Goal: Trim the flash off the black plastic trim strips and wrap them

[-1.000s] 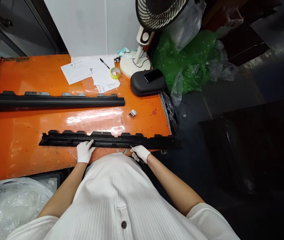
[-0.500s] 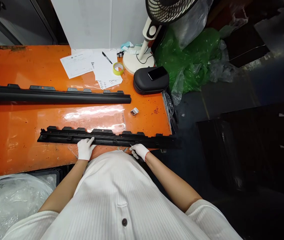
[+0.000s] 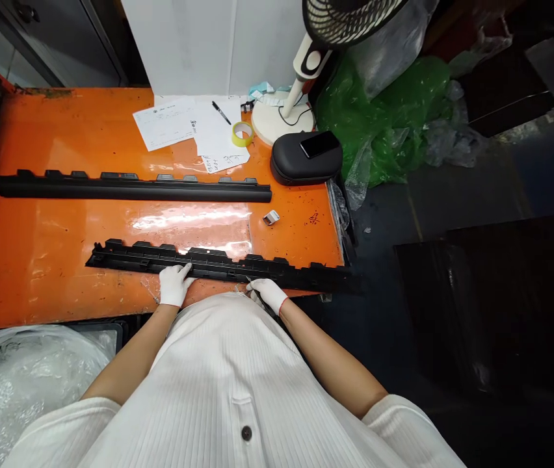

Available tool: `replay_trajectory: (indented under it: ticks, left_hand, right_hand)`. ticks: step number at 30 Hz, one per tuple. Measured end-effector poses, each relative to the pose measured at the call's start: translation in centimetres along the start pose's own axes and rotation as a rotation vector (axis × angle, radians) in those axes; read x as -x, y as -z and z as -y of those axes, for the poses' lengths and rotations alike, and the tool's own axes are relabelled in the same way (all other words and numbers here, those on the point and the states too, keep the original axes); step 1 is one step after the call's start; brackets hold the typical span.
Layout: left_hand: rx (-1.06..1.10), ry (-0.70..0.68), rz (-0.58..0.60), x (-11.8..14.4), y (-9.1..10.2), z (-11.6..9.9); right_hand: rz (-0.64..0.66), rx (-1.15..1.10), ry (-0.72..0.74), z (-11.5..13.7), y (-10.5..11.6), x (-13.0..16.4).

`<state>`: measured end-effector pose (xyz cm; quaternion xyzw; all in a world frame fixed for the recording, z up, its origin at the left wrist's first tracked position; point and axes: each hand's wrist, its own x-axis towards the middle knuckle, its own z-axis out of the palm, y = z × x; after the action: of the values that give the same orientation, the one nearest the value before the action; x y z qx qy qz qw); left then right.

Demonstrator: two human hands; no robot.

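A long black plastic trim strip (image 3: 218, 263) with tabs along its far edge lies along the near side of the orange table (image 3: 38, 260); its right end sticks out past the table edge. My gloved left hand (image 3: 174, 285) presses on the strip's near edge, left of its middle. My gloved right hand (image 3: 267, 294) sits at the near edge further right, closed on a thin metal tool (image 3: 246, 290) that glints beside it. My white shirt hides the table edge between my hands.
A second long black strip (image 3: 131, 188) lies further back. A small metal clip (image 3: 271, 218), papers (image 3: 170, 123), a pen (image 3: 221, 112), a tape roll (image 3: 242, 134), a fan base (image 3: 281, 120) and a black case (image 3: 301, 166) with a phone (image 3: 323, 144) are nearby. Green plastic (image 3: 389, 117) lies to the right.
My head has turned, so the whole table sits further right in view. My right hand has slid slightly left along the near strip. My left hand stays in place.
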<state>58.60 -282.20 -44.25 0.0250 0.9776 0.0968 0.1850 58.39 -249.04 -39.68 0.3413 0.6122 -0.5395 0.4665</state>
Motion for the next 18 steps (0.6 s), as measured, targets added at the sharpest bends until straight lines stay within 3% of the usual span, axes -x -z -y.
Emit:
replay_trajectory:
  ticks: [7,18]
  left_hand:
    - [0.015,0.016,0.005,0.3,-0.5,0.0]
    - [0.059,0.013,0.024,0.4,-1.0,1.3]
  right_hand:
    - [-0.007,0.047,-0.017,0.9,-2.2,-1.4]
    - [-0.010,0.092,-0.120,2.2,-4.9,-0.7]
